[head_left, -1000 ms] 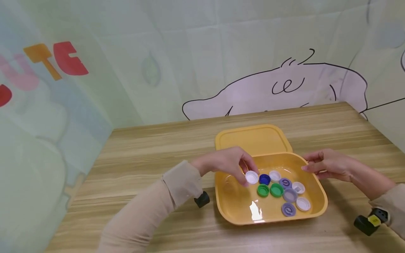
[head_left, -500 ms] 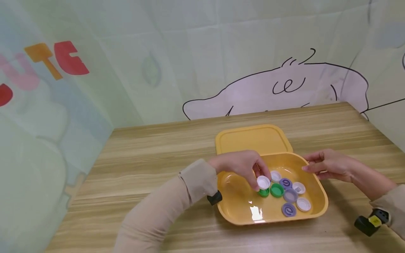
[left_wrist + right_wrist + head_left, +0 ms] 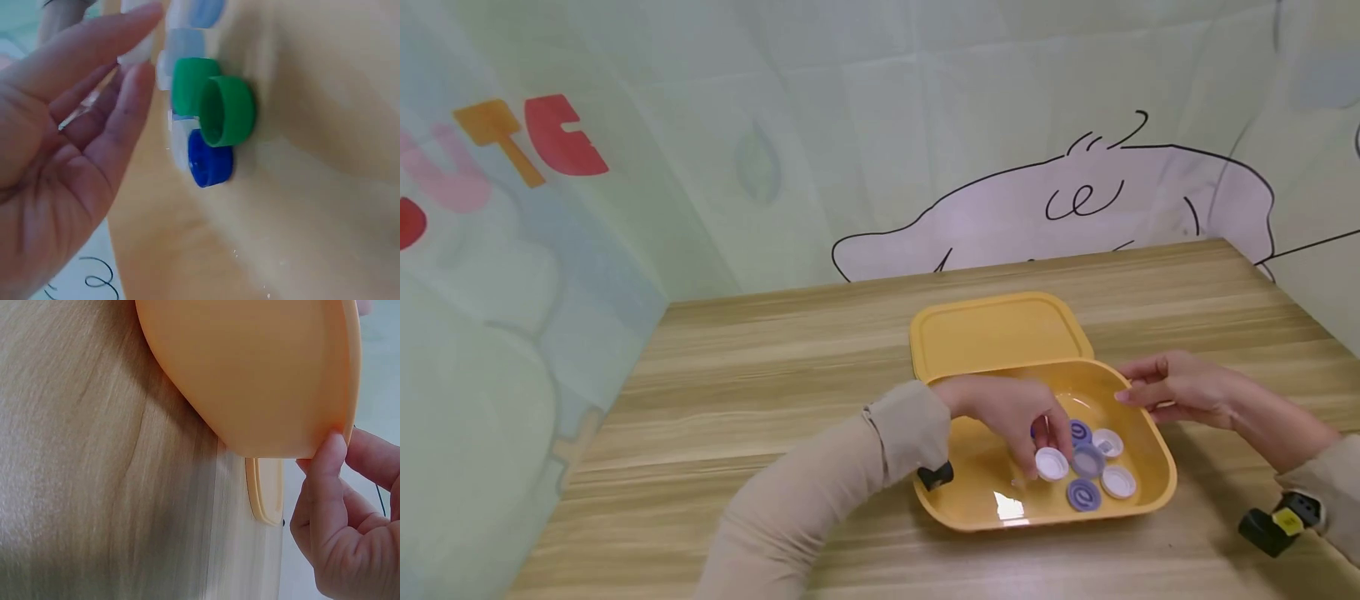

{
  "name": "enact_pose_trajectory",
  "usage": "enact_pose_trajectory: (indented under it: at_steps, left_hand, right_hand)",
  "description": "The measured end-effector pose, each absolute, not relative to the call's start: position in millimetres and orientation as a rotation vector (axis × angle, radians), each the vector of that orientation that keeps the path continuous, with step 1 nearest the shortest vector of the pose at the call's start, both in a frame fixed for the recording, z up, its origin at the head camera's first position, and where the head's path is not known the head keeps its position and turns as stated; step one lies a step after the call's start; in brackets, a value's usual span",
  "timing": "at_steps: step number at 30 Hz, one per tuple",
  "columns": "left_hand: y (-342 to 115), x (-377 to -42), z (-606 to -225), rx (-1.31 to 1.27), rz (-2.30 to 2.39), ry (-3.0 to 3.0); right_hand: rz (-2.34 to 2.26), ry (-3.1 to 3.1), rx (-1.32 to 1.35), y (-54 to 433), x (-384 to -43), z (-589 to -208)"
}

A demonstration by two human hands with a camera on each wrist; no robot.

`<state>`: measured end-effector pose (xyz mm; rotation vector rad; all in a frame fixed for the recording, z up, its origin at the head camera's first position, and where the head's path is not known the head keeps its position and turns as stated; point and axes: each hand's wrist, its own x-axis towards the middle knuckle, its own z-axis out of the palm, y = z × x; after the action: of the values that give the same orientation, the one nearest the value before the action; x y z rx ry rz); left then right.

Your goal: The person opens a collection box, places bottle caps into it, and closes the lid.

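My left hand (image 3: 1015, 412) reaches into a yellow plastic box and pinches a white bottle cap (image 3: 1052, 464) between thumb and fingers, above the box floor. In the left wrist view, two green caps (image 3: 230, 111) and a dark blue cap (image 3: 215, 164) lie close by; my left hand mostly hides these in the head view. Purple caps (image 3: 1084, 495) and white caps (image 3: 1118, 482) are spread to its right. With thumb and fingers, my right hand (image 3: 1191, 392) holds the rim at the right back corner of the box (image 3: 250, 375).
Behind the box, the flat yellow lid (image 3: 1000, 333) lies on the wood-grain table (image 3: 760, 375). A printed cloth backdrop (image 3: 865, 150) stands along the table's back and left. A black camera (image 3: 1270, 532) is strapped at the right wrist.
My left hand has moved right and toward the front of the box with the white cap, passing over the blue and green caps. My right hand has stayed at the rim.
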<state>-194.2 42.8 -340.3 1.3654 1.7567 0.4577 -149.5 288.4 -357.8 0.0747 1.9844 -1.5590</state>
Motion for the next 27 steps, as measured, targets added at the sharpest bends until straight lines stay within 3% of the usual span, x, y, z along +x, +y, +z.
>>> enact_pose_trajectory:
  at_steps: [27]
  left_hand:
    - [53.8, -186.1, -356.7, 1.417, 0.327, 1.717]
  right_hand:
    - [-1.595, 1.980, 0.060, 290.1, -148.4, -360.4]
